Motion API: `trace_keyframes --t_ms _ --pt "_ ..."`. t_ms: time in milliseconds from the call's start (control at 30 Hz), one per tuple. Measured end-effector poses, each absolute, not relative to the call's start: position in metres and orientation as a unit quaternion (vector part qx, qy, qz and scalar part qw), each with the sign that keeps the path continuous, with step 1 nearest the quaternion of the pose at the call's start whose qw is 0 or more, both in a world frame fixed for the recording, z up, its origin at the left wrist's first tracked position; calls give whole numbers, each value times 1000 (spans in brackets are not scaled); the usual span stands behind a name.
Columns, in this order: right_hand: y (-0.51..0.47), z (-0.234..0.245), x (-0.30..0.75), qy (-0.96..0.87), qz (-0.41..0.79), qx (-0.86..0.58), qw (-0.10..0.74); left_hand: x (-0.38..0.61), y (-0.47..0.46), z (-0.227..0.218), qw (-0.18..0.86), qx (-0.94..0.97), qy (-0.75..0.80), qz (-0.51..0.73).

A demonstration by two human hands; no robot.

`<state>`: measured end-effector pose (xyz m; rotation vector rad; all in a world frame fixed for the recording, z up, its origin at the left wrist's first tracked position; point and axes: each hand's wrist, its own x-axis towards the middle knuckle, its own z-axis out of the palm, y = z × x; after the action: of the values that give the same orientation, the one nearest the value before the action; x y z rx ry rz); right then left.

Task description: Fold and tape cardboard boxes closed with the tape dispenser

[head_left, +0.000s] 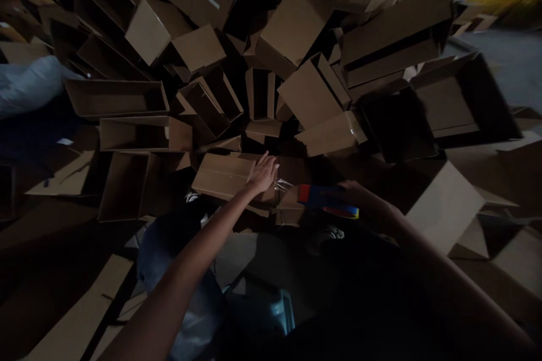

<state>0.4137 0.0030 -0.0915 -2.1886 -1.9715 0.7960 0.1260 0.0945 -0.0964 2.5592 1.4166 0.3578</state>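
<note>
Bare arms (pixel 186 285) reach forward. The left hand (pixel 261 174) lies flat on a long brown box (pixel 222 172), fingers nearly straight. The right hand (pixel 354 194) grips a red and blue tape gun (pixel 317 197). Between them, shiny tape (pixel 282 184) meets the box.

heaped cardboard boxes (pixel 294 22) | teal plastic object (pixel 287 311), bottom | yellow material (pixel 508 1), upper right

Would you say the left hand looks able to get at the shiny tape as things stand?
Probably yes: the left hand rests on the box just beside the shiny tape, and nothing visible seems to stand between them.
</note>
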Motion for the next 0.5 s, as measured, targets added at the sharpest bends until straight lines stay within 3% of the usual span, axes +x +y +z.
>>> trace_keyframes --t_ms 133,500 --pt "8 -95 409 -656 268 -706 0 123 92 -91 143 853 492 96" --pt "10 -103 393 -656 272 -704 -20 137 92 -96 115 883 454 41"
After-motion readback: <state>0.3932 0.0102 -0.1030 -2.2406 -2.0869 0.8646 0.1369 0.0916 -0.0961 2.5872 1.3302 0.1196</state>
